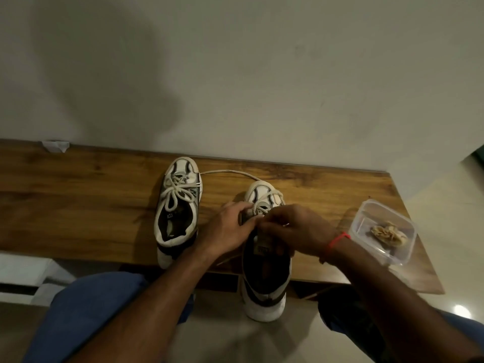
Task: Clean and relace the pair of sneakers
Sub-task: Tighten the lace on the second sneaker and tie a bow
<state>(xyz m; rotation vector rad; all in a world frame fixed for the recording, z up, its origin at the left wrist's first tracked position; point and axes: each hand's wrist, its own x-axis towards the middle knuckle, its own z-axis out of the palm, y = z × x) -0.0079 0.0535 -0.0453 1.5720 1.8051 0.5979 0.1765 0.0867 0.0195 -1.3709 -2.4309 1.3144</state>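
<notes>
Cotton lace (pixel 230 173), soft n floppy, so I pinch near the eyelets w/ both hands: left hand (pixel 227 228) and right hand (pixel 293 229) clenched on it over the right sneaker (pixel 264 258), frame centre. Left sneaker (pixel 178 205) already tied.

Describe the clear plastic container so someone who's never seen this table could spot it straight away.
Start at the long wooden table against the pale wall and go to its right end, past both white sneakers. The clear plastic container sits there near the front corner. It is the only see-through item, lidless, holding a crumpled beige wad.
</notes>
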